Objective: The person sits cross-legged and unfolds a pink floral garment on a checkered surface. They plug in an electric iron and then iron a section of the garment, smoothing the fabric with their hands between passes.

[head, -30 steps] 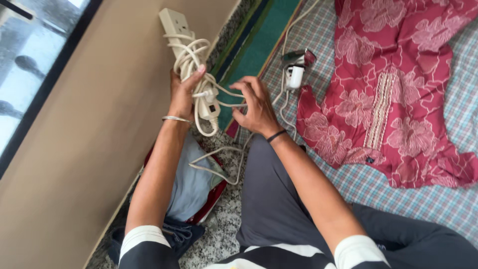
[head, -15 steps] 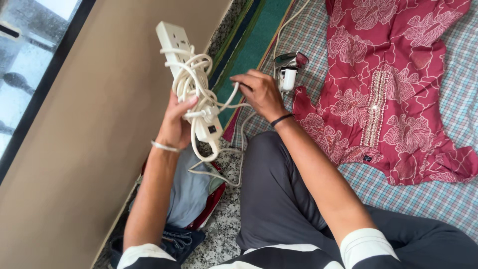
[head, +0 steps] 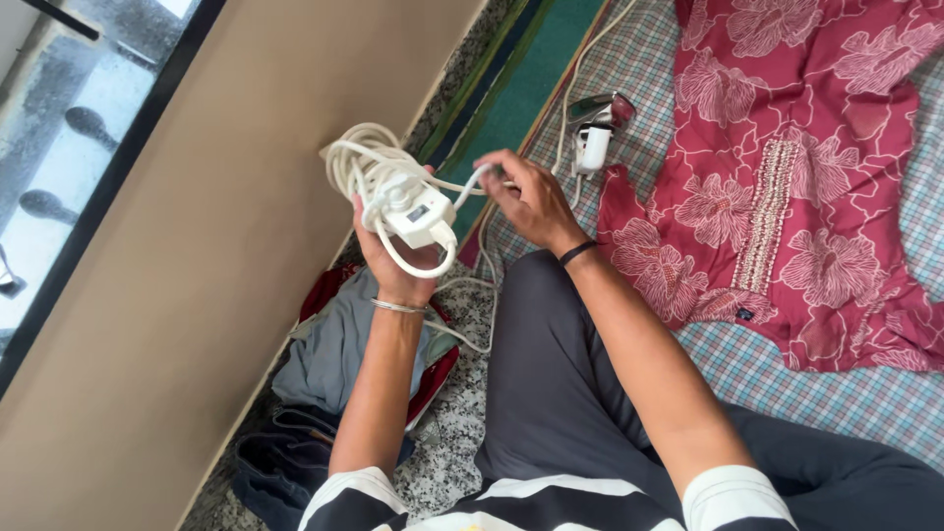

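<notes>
Two floor covers: checked sheet [head: 688, 354], granite [head: 442, 442].

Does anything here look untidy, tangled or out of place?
Yes. The white cord around the power strip in the left hand is wound in loose, uneven loops. The right hand pinches one strand.

The power strip [head: 418, 211] and its coiled cord [head: 369, 167] are cream-white. The garment [head: 787, 167] is deep red with pale pink flowers and a cream embroidered strip down its middle. The sheet [head: 787, 383] under it is a small check of pale blue, white and red. The mat [head: 516, 93] is green with darker stripes along its edge. The floor [head: 447, 442] is speckled grey and white. The trousers [head: 551, 393] are plain grey, and the sleeves [head: 733, 497] are striped black and white.
</notes>
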